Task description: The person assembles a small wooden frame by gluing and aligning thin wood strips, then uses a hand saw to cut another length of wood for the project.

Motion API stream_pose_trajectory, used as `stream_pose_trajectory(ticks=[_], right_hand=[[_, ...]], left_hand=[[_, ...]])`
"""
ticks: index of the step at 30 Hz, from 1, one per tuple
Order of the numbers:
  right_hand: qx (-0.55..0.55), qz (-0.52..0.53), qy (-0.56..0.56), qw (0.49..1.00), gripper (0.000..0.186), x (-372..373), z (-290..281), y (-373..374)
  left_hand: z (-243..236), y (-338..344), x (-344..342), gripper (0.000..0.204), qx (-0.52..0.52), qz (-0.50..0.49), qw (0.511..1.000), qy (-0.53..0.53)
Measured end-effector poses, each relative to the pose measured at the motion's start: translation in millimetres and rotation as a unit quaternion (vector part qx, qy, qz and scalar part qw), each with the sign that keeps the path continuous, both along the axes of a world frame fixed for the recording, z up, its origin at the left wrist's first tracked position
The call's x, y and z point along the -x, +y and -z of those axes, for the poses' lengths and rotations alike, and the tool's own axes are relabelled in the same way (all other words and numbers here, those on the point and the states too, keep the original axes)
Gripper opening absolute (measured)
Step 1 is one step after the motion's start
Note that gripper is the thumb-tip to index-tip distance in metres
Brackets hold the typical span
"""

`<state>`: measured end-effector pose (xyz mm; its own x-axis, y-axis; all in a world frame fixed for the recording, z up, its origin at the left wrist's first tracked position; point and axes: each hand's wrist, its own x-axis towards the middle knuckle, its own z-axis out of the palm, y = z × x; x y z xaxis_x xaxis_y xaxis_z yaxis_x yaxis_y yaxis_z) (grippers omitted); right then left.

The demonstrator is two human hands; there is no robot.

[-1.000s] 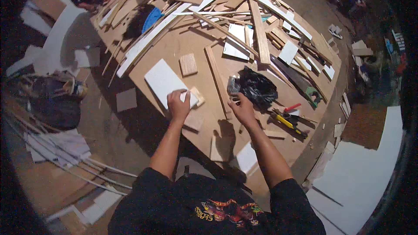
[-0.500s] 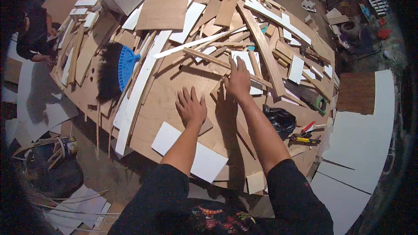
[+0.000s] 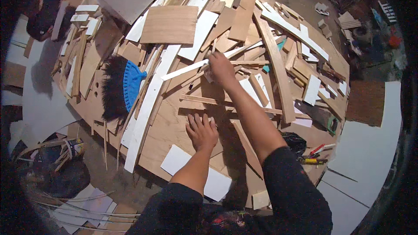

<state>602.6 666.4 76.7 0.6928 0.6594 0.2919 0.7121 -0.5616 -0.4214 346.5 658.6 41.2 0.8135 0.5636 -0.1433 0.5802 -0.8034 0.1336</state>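
My right hand [image 3: 221,70] reaches into the scrap pile with its fingers curled around a long, narrow white strip of wood [image 3: 185,69]. The strip slants across other sticks, and the hand hides part of it. Lower and to the left, my left hand [image 3: 202,134] is open, fingers spread over the plywood surface [image 3: 174,124]. Beyond its fingertips lies a thin wooden stick [image 3: 204,100]. A white board [image 3: 213,182] shows below the left hand, partly covered by my forearm.
A blue-backed brush [image 3: 133,85] with dark bristles lies to the left, beside a long white plank [image 3: 146,122]. Flat brown board [image 3: 169,25] and mixed offcuts cover the far side. A black plastic bag [image 3: 294,143] and yellow-handled tool [image 3: 314,161] are on the right.
My right hand has moved left and farther into the pile, onto the white strip. The thin stick it was at now lies lower. My left hand stays spread, and the view has shifted slightly.
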Motion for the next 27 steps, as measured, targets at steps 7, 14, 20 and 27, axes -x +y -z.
stream_pose_trajectory(ticks=[7,14,20,27], right_hand=[[0.219,0.057,0.006,0.974,0.04,-60,15,59],[0.254,0.07,0.055,0.963,0.054,-72,-4,53],[0.037,0.086,0.208,0.974,0.069,-116,-58,22],[-0.303,0.091,0.459,0.83,0.029,-89,-53,11]], left_hand=[[4,-2,2,0.053,0.004,0.007,1.0,0.019],[-2,-3,-3,0.057,0.031,0.007,0.999,0.016],[9,-5,2,0.056,0.012,0.013,1.0,-0.009],[10,-1,3,0.058,0.03,-0.002,0.999,0.025]])
